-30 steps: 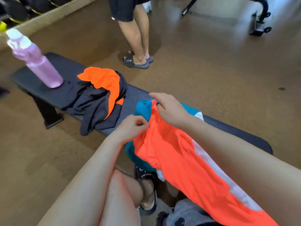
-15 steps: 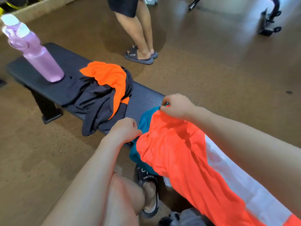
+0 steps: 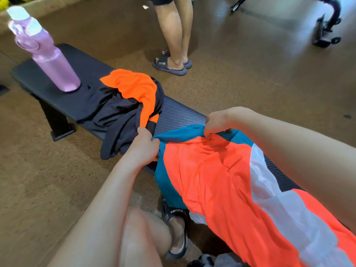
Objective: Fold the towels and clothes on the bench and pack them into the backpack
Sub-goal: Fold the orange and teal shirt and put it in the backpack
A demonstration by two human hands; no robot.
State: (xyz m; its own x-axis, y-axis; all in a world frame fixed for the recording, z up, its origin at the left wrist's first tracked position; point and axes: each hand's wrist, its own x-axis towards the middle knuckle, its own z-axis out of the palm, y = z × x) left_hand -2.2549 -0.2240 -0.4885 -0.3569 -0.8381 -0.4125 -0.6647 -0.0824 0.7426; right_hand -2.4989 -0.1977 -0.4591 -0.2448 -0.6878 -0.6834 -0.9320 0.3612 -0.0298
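The teal edge of an orange, teal and white garment (image 3: 221,182) is pinched by the left hand (image 3: 143,149) at its near corner; the same edge is gripped farther along by the right hand (image 3: 217,121), fingers curled over the cloth; the fabric is held taut between the two. The garment is spread over the dark bench (image 3: 179,116), and part of it is draped off the near side toward the wearer's knee. Just beyond the left hand, a crumpled black and orange garment (image 3: 123,110) is heaped on the bench, one fold hanging over the near edge; past it, a purple bottle (image 3: 52,60) is stood upright near the bench's far end. A grey bag (image 3: 221,262) is partly seen at the lower edge. Beyond the bench, another person's legs (image 3: 173,33) in slides are seen on the brown floor (image 3: 250,74); gym equipment (image 3: 327,26) is stood at the upper right.
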